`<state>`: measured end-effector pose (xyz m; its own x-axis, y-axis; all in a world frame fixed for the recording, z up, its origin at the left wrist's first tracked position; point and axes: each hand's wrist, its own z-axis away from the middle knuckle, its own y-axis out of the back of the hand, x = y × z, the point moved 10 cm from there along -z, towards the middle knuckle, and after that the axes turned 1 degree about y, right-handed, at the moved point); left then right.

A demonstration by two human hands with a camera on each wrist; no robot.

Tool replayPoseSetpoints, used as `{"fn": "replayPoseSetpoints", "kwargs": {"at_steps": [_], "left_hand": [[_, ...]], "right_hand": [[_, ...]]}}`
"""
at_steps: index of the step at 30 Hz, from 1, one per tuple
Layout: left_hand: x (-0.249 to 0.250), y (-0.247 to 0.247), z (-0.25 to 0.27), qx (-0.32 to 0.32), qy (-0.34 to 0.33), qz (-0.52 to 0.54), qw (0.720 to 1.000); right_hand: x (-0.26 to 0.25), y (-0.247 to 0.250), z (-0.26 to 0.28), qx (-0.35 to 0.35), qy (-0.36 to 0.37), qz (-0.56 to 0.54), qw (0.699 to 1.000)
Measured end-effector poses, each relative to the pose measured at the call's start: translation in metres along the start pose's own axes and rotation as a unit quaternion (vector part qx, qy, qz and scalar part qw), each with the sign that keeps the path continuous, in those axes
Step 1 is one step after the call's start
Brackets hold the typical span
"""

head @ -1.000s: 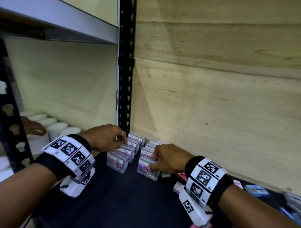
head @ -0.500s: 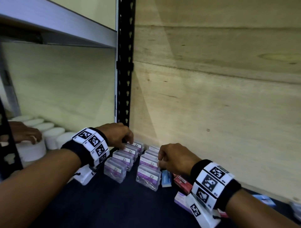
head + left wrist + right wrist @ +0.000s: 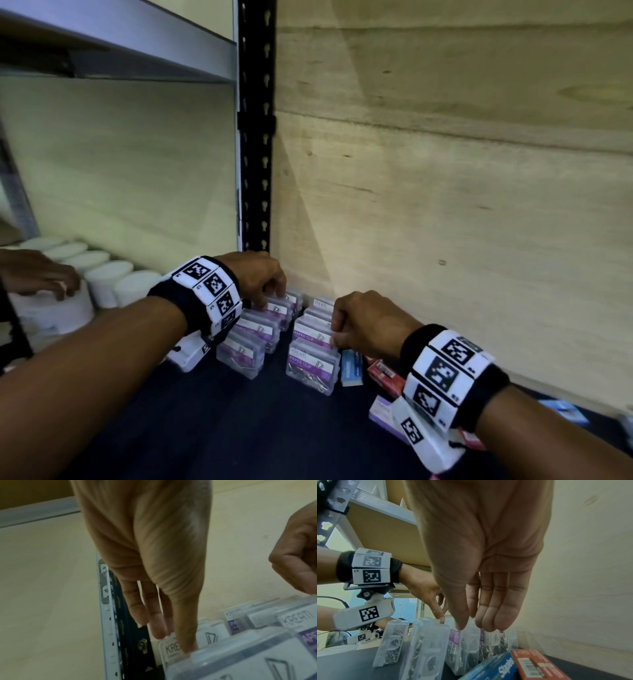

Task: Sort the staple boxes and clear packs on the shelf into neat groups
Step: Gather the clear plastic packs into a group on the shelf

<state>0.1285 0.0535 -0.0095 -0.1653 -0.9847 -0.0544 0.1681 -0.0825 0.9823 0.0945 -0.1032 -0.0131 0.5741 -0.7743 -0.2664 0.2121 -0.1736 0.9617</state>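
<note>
Squaring two rows of packs (image 3: 310, 368) in the shelf (image 3: 205, 428) corner: my left grip (image 3: 255, 277) pinches a pack top in the left row, my right grip (image 3: 366, 323) one in the right. Light, stiff, slick shells, I judge; take them by the top edges. Boxes (image 3: 351, 368) lie just beside.

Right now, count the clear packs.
8 visible: left row of four by the left hand, right row of four by the right hand; others may be hidden.

Head view: from above, looking down and forward. Wrist views: very near, looking along left hand (image 3: 145, 547) and right hand (image 3: 488, 547). Shared by all: clear packs (image 3: 311, 366).
</note>
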Motion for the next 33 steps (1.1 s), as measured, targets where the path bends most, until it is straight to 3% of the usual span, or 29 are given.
{"fn": "replayPoseSetpoints", "kwargs": {"at_steps": [11,15,18,24,33], "left_hand": [[-0.009,0.011,0.006,0.036,0.003,0.026,0.999],[-0.002,0.003,0.023,-0.050,-0.018,0.110,0.992],[0.002,-0.008,0.029,-0.091,-0.012,0.089,0.992],[0.003,-0.015,0.025,-0.081,0.007,0.068,0.994],[0.006,-0.007,0.015,-0.011,-0.008,0.049,0.999]], "right_hand": [[-0.001,0.000,-0.003,-0.004,-0.002,0.006,1.000],[0.000,0.001,-0.003,0.003,-0.008,-0.004,1.000],[0.000,0.002,-0.004,0.004,-0.009,-0.004,1.000],[0.000,0.001,-0.003,0.001,-0.007,-0.002,1.000],[0.001,0.002,-0.004,0.005,-0.006,-0.017,1.000]]}}
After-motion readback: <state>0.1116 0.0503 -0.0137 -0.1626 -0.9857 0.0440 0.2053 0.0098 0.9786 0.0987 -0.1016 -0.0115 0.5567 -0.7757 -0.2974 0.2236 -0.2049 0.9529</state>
